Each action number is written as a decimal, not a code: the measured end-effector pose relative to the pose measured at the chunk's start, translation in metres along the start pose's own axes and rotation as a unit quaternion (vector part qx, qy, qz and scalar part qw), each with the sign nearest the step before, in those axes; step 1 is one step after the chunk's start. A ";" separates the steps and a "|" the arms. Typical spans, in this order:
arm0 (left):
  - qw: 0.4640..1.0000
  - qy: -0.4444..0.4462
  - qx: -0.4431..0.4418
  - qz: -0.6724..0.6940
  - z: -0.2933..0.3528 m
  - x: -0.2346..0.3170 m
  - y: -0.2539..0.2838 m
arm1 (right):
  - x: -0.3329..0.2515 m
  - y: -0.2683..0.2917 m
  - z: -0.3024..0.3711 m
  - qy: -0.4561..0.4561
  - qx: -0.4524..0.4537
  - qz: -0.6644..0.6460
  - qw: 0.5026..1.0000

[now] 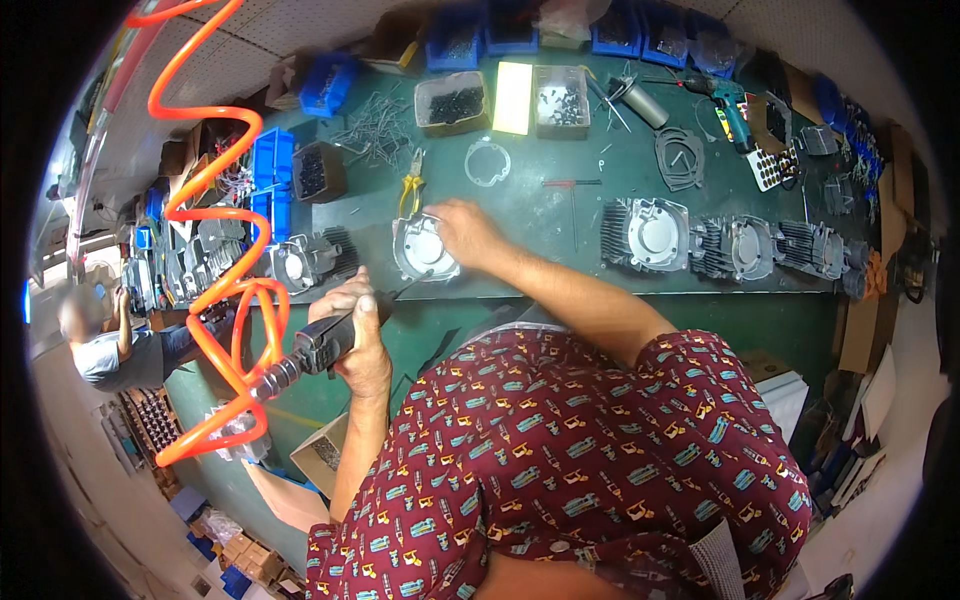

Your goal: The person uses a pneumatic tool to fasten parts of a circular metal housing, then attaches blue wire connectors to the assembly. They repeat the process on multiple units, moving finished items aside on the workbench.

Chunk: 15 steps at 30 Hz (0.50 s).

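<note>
My left hand is wrapped around a dark air screwdriver. An orange coiled air hose hangs beside it and meets the tool's rear end. The tool's tip points toward a silver engine casting at the bench's front edge. My right hand grips that casting at its upper right, with the fingers curled in; the fingertips are partly hidden. Right behind the casting lie yellow-handled pliers. A thin ring-shaped gasket rests farther back on the green bench.
Finned engine castings line the bench at right, and another sits at left. Behind are a tub of black screws, a tub of small bright parts, a teal cordless drill and blue bins. A person is at far left.
</note>
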<state>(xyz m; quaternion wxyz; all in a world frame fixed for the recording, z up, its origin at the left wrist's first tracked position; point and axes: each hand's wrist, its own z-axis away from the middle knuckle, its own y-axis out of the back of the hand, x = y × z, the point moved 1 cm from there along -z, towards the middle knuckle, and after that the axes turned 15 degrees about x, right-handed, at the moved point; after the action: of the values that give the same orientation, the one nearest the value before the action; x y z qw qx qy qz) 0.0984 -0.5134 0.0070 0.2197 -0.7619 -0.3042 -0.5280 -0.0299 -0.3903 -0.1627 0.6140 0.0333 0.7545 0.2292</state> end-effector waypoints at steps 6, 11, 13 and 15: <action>1.000 0.011 0.005 -0.010 0.006 -0.005 -0.004 | -0.003 0.004 0.001 0.005 -0.005 0.003 1.000; 1.000 0.022 0.007 -0.015 0.005 -0.006 -0.006 | -0.005 0.004 0.000 -0.027 -0.012 0.005 1.000; 1.000 0.021 0.003 -0.019 0.006 -0.005 -0.007 | -0.005 0.005 0.000 -0.024 -0.013 0.003 1.000; 1.000 0.017 -0.007 -0.014 0.006 -0.004 -0.009 | -0.004 0.005 0.001 -0.015 -0.011 -0.006 1.000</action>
<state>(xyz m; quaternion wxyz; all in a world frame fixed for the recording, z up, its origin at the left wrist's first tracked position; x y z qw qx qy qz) 0.0952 -0.5043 0.0009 0.2122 -0.7497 -0.3077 -0.5461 -0.0294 -0.3871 -0.1575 0.6267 0.0254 0.7431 0.2333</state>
